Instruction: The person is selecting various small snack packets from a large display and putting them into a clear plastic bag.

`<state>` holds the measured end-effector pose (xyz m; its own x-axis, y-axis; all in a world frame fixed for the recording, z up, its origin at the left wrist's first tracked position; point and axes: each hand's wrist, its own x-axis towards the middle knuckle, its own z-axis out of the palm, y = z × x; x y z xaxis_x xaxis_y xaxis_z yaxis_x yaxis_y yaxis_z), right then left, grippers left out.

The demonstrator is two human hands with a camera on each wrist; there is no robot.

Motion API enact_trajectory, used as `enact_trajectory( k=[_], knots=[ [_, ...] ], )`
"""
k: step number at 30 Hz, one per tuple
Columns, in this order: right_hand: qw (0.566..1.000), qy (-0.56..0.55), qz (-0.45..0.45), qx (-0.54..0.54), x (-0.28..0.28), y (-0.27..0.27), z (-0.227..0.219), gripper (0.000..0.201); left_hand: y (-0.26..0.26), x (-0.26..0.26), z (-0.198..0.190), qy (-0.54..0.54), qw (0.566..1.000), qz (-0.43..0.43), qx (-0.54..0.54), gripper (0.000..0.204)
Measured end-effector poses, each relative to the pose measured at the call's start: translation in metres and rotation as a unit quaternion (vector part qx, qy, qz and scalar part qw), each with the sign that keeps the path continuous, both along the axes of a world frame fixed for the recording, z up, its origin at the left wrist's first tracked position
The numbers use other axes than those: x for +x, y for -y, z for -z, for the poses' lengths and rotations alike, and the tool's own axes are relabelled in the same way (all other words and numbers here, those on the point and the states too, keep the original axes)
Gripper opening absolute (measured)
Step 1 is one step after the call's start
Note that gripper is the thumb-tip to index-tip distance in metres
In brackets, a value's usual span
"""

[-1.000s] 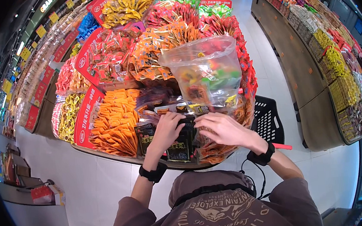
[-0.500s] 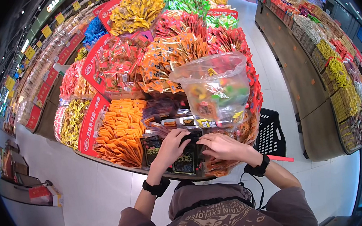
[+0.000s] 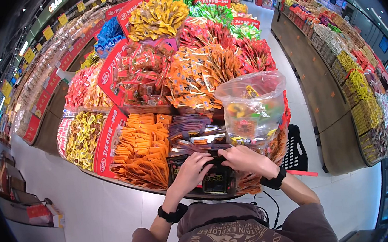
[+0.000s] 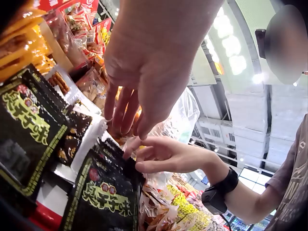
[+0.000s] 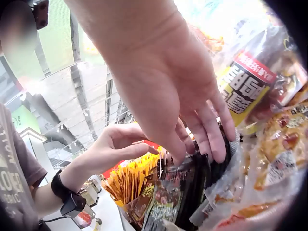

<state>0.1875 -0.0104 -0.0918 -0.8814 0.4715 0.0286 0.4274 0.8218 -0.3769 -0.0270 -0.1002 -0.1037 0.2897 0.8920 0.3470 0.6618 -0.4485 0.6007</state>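
Black snack packets with green lettering stand in a row at the front of a display. My left hand hangs over their top edges, its fingers reaching down loosely and holding nothing visible. Close beside it, my right hand has thumb and fingers on either side of black packet tops, pinching them. In the left wrist view, the right hand's fingertips meet the top corner of a black packet. A clear plastic bag with colourful packets inside stands just beyond the right hand.
Orange packets fill the section to the left, behind a red sign board. Purple packets lie behind the black ones. A black basket is at the display's right side. Another long shelf runs across the aisle.
The head view has shifted, so the display and bag appear lower and further right. Both hands stay at the black packets, and the gap between them has narrowed.
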Motion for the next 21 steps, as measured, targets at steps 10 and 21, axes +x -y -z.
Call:
enact_trajectory(
  k=[10, 21],
  knots=[
    [0.999, 0.027, 0.025, 0.011, -0.048, -0.007, -0.049, 0.029, 0.016, -0.068, -0.002, 0.030, 0.998, -0.060, -0.015, 0.024],
    [0.960, -0.177, 0.201, 0.077, -0.104, -0.058, -0.075, 0.057, 0.034, -0.106, 0.001, 0.041, 0.998, -0.046, 0.024, 0.022]
  ],
)
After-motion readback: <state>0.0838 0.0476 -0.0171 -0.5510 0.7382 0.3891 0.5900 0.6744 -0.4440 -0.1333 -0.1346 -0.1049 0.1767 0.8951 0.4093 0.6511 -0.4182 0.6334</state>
